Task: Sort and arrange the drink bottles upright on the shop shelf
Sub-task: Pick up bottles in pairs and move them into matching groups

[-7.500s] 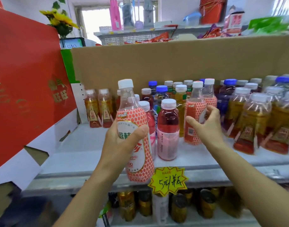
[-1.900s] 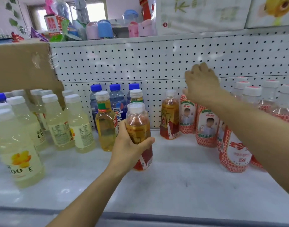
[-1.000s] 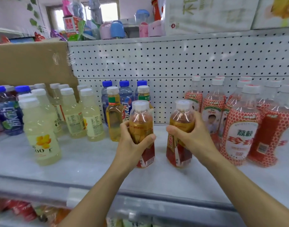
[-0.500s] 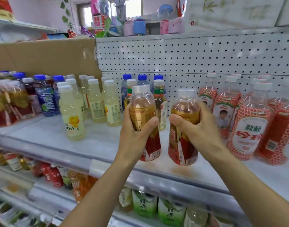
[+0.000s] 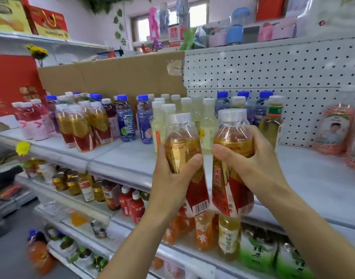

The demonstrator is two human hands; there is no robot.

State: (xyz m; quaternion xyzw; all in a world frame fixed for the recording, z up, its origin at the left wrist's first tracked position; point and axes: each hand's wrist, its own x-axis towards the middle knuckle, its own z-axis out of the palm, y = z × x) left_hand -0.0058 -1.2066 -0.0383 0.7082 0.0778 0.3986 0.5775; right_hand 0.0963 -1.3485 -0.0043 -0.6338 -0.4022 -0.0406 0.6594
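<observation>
My left hand [image 5: 170, 178] grips an amber tea bottle [image 5: 184, 150] with a gold and red label and a white cap. My right hand [image 5: 251, 158] grips a second tea bottle [image 5: 231, 190] of the same kind. I hold both upright, side by side, in the air in front of the white shelf [image 5: 120, 156]. More tea bottles of this kind [image 5: 80, 125] stand in a group on the shelf to the left. Pale yellow bottles [image 5: 162, 117] stand right behind the held pair.
Blue-capped bottles [image 5: 125, 117] and pink bottles [image 5: 34, 121] stand on the left part of the shelf. Red-netted bottles [image 5: 333, 129] stand at the right by the pegboard [image 5: 273, 73]. A cardboard sheet [image 5: 112, 77] backs the left part. Lower shelves hold more drinks.
Both hands have lifted their tea bottles off the shelf and carried them leftward. The view has swung left, bringing the tea bottle group and pink bottles into sight.
</observation>
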